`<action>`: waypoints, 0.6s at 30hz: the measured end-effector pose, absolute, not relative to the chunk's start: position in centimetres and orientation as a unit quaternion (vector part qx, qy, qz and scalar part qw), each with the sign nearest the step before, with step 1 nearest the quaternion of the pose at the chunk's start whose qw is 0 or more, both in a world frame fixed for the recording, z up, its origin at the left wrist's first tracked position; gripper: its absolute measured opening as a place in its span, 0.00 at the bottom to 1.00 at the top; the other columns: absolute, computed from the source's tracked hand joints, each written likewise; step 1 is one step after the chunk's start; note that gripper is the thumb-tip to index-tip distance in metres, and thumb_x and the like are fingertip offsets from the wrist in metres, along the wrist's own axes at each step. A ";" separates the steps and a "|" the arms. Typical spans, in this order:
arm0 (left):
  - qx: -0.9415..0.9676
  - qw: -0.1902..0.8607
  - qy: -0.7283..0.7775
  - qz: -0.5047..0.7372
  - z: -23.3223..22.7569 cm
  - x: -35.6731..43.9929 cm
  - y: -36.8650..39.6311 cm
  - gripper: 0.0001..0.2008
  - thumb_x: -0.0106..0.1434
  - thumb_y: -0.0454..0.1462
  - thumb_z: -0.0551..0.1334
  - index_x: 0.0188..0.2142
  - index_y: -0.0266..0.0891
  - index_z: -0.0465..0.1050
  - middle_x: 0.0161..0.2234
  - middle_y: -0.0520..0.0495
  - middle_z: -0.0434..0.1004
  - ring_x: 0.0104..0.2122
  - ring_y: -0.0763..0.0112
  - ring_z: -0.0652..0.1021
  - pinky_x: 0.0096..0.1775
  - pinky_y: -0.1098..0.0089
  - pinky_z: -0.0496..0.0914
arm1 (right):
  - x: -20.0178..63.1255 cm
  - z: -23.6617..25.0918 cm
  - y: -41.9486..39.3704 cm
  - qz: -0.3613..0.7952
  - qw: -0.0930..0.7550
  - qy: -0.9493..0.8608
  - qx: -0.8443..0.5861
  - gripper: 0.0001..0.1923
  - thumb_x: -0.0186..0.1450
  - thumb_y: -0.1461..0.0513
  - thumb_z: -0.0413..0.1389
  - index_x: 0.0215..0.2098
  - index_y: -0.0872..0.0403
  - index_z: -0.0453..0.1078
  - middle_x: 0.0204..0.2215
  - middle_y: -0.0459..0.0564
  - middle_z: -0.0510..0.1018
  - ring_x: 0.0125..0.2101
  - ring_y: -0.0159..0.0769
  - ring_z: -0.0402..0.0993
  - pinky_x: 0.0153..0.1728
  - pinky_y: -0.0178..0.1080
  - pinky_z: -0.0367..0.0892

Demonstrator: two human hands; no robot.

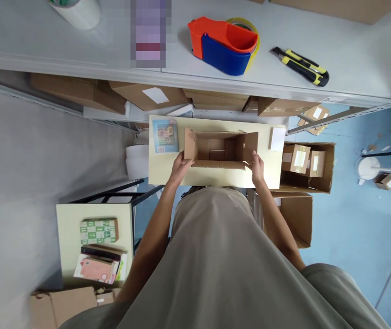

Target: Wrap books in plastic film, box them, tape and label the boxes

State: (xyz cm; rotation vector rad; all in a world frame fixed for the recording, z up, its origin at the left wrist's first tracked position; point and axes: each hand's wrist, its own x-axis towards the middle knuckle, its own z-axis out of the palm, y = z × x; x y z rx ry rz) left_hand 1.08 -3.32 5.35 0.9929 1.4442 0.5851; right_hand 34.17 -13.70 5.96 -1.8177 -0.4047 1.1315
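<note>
While the left hand [181, 165] grips the left corner of the open cardboard box [220, 149], the right hand [257, 167] holds its right corner, fingers curled over the rough brown flaps. This box is rectangular, its flaps stand up, and it rests in the middle of a small pale yellow bench [168, 171] with a smooth top. Just left of the box lies a flat, glossy, colourful packet [165, 135]; to the right lies a small white card [277, 138]. Further out, on the grey shelf [353, 55] above, sit a tape dispenser [224, 45] of orange and blue plastic and a slim yellow-black utility knife [301, 66].
</note>
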 end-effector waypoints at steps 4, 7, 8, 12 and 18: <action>0.422 0.606 0.622 0.259 4.8 1.3 -4.3 0.28 0.57 0.46 0.73 0.55 0.40 0.78 0.48 0.40 0.89 0.54 0.48 0.86 0.57 0.53 0.80 | 34.2 5.6 -14.5 0.448 0.442 -0.152 -0.762 0.42 0.65 0.24 0.59 0.50 0.49 0.74 0.52 0.57 0.82 0.57 0.49 0.83 0.58 0.52 0.85; 0.411 0.611 0.605 0.302 4.9 0.7 -4.3 0.33 0.65 0.55 0.75 0.62 0.42 0.79 0.63 0.35 0.86 0.65 0.47 0.83 0.63 0.52 0.79 | 34.2 6.4 -15.0 0.405 0.430 -0.190 -0.784 0.46 0.65 0.25 0.60 0.59 0.51 0.75 0.60 0.63 0.82 0.63 0.53 0.80 0.64 0.56 0.80; 0.403 0.609 0.607 0.314 4.9 0.3 -4.2 0.34 0.67 0.59 0.73 0.64 0.42 0.79 0.65 0.35 0.84 0.67 0.46 0.82 0.64 0.51 0.79 | 34.2 6.9 -15.1 0.377 0.428 -0.210 -0.794 0.46 0.66 0.26 0.60 0.62 0.52 0.74 0.63 0.64 0.81 0.66 0.54 0.79 0.66 0.58 0.78; 0.370 0.568 0.651 0.341 3.6 -2.9 -2.7 0.34 0.72 0.65 0.68 0.62 0.43 0.80 0.65 0.33 0.84 0.69 0.44 0.79 0.69 0.45 0.76 | 32.7 9.9 -14.4 0.238 0.434 -0.331 -0.804 0.37 0.76 0.36 0.60 0.70 0.50 0.72 0.70 0.65 0.76 0.72 0.56 0.74 0.74 0.65 0.70; 0.387 0.468 0.742 0.283 -0.9 -9.3 1.6 0.27 0.69 0.51 0.74 0.62 0.42 0.79 0.69 0.31 0.79 0.69 0.42 0.79 0.71 0.46 0.73 | 23.1 14.4 -12.7 0.135 0.437 -0.569 -0.683 0.21 0.83 0.55 0.56 0.71 0.45 0.72 0.67 0.61 0.77 0.72 0.55 0.74 0.73 0.68 0.71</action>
